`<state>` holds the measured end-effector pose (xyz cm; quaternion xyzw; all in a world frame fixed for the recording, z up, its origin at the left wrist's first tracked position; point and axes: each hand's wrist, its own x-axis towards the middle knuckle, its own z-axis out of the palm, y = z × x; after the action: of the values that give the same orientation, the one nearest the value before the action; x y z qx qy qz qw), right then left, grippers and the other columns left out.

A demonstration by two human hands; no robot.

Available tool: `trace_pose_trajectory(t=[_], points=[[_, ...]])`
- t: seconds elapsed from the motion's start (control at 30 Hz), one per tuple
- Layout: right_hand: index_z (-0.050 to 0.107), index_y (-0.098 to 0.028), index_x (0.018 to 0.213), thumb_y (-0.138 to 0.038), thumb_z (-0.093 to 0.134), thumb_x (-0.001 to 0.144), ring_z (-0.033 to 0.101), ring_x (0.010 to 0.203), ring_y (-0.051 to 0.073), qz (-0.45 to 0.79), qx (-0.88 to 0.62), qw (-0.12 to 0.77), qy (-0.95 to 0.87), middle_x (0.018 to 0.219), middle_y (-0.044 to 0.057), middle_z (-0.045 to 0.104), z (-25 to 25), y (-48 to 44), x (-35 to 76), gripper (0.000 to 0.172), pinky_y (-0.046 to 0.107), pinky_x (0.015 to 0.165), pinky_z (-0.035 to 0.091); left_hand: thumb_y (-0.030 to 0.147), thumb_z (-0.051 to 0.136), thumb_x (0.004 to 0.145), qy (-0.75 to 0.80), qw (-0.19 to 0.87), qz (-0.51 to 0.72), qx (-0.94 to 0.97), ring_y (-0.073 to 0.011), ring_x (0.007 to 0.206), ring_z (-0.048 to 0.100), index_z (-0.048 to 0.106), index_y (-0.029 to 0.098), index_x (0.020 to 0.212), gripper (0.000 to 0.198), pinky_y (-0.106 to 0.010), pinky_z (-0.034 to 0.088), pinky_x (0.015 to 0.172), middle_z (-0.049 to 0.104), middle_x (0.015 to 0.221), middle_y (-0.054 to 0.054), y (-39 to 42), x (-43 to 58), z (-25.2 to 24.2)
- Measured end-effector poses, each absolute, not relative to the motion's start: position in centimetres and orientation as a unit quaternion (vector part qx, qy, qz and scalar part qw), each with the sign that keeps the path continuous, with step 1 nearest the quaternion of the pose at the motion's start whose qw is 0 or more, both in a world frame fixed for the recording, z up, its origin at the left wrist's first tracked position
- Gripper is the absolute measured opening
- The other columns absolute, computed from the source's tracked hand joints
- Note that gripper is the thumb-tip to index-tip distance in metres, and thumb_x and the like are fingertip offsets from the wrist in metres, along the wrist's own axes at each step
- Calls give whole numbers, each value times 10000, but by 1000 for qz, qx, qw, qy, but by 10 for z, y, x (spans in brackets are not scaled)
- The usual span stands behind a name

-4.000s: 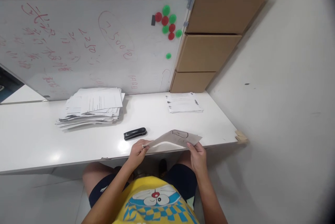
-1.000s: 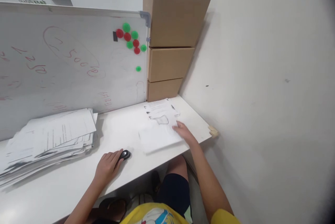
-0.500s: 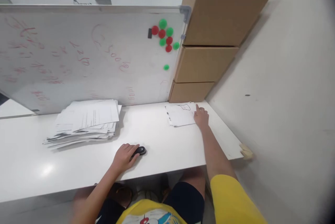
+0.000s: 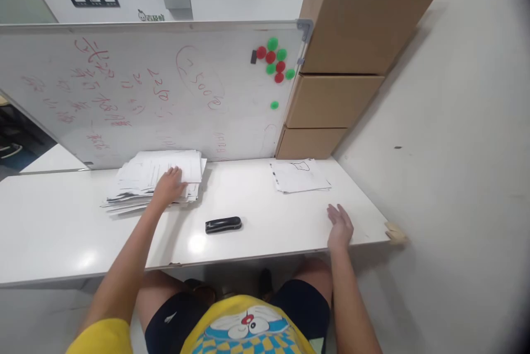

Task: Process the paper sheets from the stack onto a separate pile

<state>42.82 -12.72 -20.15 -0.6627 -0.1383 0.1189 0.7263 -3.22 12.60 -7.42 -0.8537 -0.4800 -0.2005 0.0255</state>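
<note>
My left hand [image 4: 169, 187] lies on the near right part of a thick stack of printed papers [image 4: 141, 177], its fingers extended over the top sheet. Whether the fingers grip any sheet I cannot tell. A black stapler [image 4: 223, 225] lies on the white desk, apart from both hands. My right hand [image 4: 340, 228] hovers near the desk's front right edge, fingers apart and holding nothing. Beyond it lies a smaller pile of sheets [image 4: 300, 177], with a hand-drawn outline on the top one.
A whiteboard [image 4: 236, 122] with red writing and red and green magnets stands behind the desk [image 4: 256, 232]. Stacked cardboard boxes [image 4: 335, 102] rise at the back right, beside the wall. Something pale tan [image 4: 396, 233] sticks out at the desk's right corner.
My left hand has let go of the stapler and moved up and left onto the paper stack. My right hand has left the smaller pile and come back toward me. The view has shifted.
</note>
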Motion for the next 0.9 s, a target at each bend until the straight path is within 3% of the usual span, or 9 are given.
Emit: trace_pose_trajectory(t=[0.13, 0.3, 0.47, 0.53, 0.6, 0.7, 0.77, 0.83, 0.9], points=[[610, -148, 1174, -440, 575, 767, 684, 906, 220, 181, -592, 774, -131, 942, 95, 729, -188, -162, 372, 502, 431, 919, 492, 299, 332, 958, -480, 67, -172, -858, -302, 1163, 592, 595, 141, 1172, 373, -452, 488, 933, 652, 1217, -145, 120, -34, -68], [654, -178, 1058, -439, 614, 782, 676, 796, 203, 259, -571, 765, -147, 793, 47, 717, -165, -178, 303, 382, 389, 843, 506, 219, 323, 988, -368, 121, -268, -882, -280, 1111, 635, 597, 103, 1128, 329, -448, 518, 901, 686, 1137, -159, 60, -4, -74], [589, -229, 1218, -586, 551, 819, 640, 1090, 264, 491, -489, 677, -247, 1187, 108, 688, -135, -155, 247, 537, 408, 877, 521, 122, 385, 958, -193, 110, -243, -944, -220, 1251, 544, 538, 166, 1248, 330, -391, 475, 1005, 642, 1252, -105, -32, 48, -92], [550, -235, 1273, -561, 592, 794, 606, 1161, 273, 488, -496, 681, -231, 1260, 97, 654, -129, -143, 235, 581, 407, 897, 527, 122, 393, 957, -115, 93, -205, -967, -224, 1306, 488, 518, 172, 1280, 350, -404, 430, 1059, 619, 1286, -107, -54, 64, -97], [539, -212, 1288, -491, 659, 749, 615, 1148, 285, 457, -529, 686, -202, 1245, 98, 665, -130, -135, 234, 619, 405, 901, 536, 249, 433, 971, -66, 63, -179, -980, -238, 1331, 458, 503, 195, 1307, 348, -426, 392, 1096, 596, 1320, -96, -53, 66, -98], [578, -183, 1250, -444, 688, 724, 655, 1081, 300, 441, -562, 668, -206, 1192, 104, 693, -142, -138, 254, 597, 407, 889, 553, 443, 462, 948, -128, 25, -163, -978, -267, 1360, 414, 496, 250, 1324, 424, -477, 358, 1113, 556, 1372, -64, -9, 41, -92], [612, -188, 1206, -443, 697, 725, 669, 1053, 297, 433, -581, 652, -221, 1170, 94, 704, -152, -149, 275, 551, 402, 871, 565, 431, 450, 945, -273, 45, -168, -946, -303, 1373, 385, 503, 230, 1318, 427, -539, 321, 1110, 540, 1384, -92, 34, 10, -85], [641, -194, 1154, -433, 730, 701, 677, 1033, 295, 408, -614, 640, -217, 1142, 86, 717, -161, -163, 296, 520, 404, 853, 571, 388, 457, 930, -347, 61, -174, -920, -390, 1379, 339, 486, 125, 1327, 477, -645, 273, 1074, 505, 1384, -209, 72, -20, -81], [668, -192, 1093, -421, 760, 670, 684, 1010, 303, 384, -647, 626, -206, 1101, 87, 733, -167, -177, 312, 490, 416, 834, 574, 291, 416, 931, -377, 79, -145, -911, -391, 1375, 341, 501, 116, 1307, 424, -638, 287, 1057, 491, 1386, -230, 95, -42, -79]])
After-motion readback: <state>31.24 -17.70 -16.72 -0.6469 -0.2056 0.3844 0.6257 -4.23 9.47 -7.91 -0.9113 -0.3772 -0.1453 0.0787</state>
